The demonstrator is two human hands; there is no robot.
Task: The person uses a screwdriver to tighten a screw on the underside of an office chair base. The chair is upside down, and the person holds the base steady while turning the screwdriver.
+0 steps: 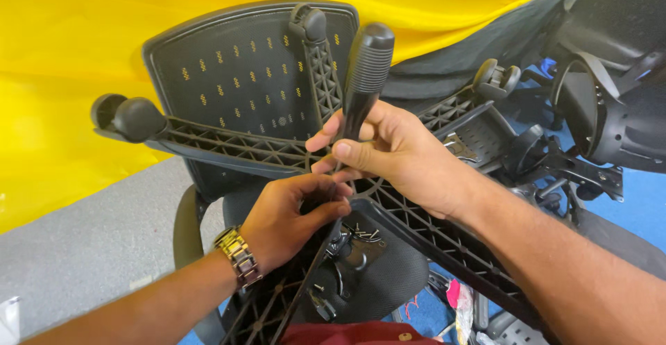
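Observation:
An upturned black five-spoke chair base (229, 144) with caster wheels (132, 117) lies over a black office chair seat (236, 67). My right hand (395, 154) grips the black ribbed handle of a tool (364, 74) that stands upright over the hub of the base. My left hand (291, 216), with a gold wristwatch, pinches the lower part of the tool at the hub. Several small screws (361, 234) lie on a black part just below the hub.
A yellow sheet (69, 60) covers the back and left. Grey floor (90, 248) lies at the left, blue floor (645, 206) at the right. More black chair parts (610, 109) are piled at the right. Red cloth (354, 332) shows at the bottom edge.

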